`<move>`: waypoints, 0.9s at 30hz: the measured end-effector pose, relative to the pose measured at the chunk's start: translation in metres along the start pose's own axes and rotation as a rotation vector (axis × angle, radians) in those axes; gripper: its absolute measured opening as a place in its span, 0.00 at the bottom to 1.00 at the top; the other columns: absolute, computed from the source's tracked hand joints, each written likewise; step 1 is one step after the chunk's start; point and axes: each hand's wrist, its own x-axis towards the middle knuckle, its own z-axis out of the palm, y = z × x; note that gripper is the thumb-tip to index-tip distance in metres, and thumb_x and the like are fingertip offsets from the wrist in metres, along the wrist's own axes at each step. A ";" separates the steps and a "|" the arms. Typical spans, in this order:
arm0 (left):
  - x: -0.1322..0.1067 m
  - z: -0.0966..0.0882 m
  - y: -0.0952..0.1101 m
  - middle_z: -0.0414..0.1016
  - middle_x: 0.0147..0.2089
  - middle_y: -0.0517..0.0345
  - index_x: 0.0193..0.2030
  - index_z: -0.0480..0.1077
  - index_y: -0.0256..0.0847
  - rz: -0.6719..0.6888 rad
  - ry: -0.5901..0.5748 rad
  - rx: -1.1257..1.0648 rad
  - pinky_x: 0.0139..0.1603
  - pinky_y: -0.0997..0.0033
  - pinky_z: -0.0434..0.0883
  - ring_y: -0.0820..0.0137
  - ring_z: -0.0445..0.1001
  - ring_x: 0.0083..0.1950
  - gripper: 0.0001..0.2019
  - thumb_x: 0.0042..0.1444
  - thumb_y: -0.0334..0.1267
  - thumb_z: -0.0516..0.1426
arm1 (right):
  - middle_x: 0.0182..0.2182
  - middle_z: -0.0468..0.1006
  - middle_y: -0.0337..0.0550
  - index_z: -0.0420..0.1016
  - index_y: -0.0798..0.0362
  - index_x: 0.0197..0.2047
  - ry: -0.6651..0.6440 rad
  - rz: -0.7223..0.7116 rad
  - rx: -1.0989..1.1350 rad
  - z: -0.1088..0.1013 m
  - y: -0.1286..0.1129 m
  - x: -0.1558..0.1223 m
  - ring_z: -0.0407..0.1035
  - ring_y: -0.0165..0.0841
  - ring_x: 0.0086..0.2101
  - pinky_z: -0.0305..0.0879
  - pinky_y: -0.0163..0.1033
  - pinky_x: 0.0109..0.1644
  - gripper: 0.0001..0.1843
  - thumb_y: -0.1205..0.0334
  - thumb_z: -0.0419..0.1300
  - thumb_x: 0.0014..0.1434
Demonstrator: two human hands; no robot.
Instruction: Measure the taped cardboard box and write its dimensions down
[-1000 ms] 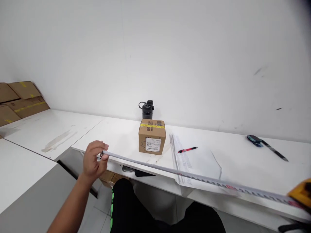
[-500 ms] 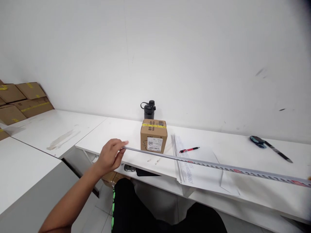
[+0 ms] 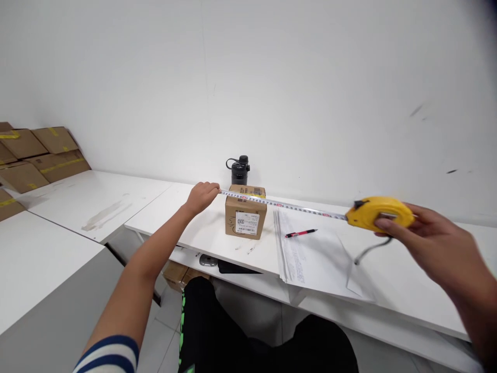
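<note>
Running from pinching left hand (image 3: 202,198) to right hand (image 3: 433,238) clasping yellow case (image 3: 370,210), tape blade (image 3: 301,209) likely light, springy; hold both ends

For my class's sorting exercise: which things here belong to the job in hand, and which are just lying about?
In use:
Yellow tape measure, in the right grip
Its blade, end in the left grip
Probably the carton the blade crosses

Apparently lying about:
Black bottle
Pen
Papers
Stacked boxes
</note>
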 end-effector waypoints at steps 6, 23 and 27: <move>0.014 0.023 0.002 0.76 0.50 0.49 0.43 0.70 0.38 0.087 -0.298 -0.016 0.37 0.66 0.62 0.67 0.73 0.41 0.12 0.67 0.31 0.45 | 0.44 0.80 0.47 0.75 0.43 0.51 -0.222 -0.106 0.123 0.061 -0.007 0.052 0.75 0.45 0.44 0.74 0.49 0.45 0.29 0.42 0.67 0.47; 0.007 0.007 0.019 0.71 0.62 0.55 0.61 0.68 0.41 -0.209 -0.441 -0.434 0.60 0.59 0.69 0.65 0.69 0.61 0.27 0.56 0.21 0.48 | 0.47 0.79 0.48 0.65 0.46 0.57 -0.485 -0.046 0.195 0.134 0.047 0.071 0.74 0.43 0.46 0.71 0.50 0.51 0.32 0.40 0.63 0.54; 0.025 -0.005 0.031 0.67 0.66 0.57 0.63 0.65 0.43 -0.238 -0.515 -0.492 0.66 0.59 0.65 0.65 0.64 0.66 0.24 0.62 0.28 0.46 | 0.49 0.77 0.50 0.60 0.47 0.57 -0.576 -0.193 0.149 0.169 0.020 0.052 0.75 0.43 0.46 0.71 0.50 0.52 0.32 0.41 0.61 0.56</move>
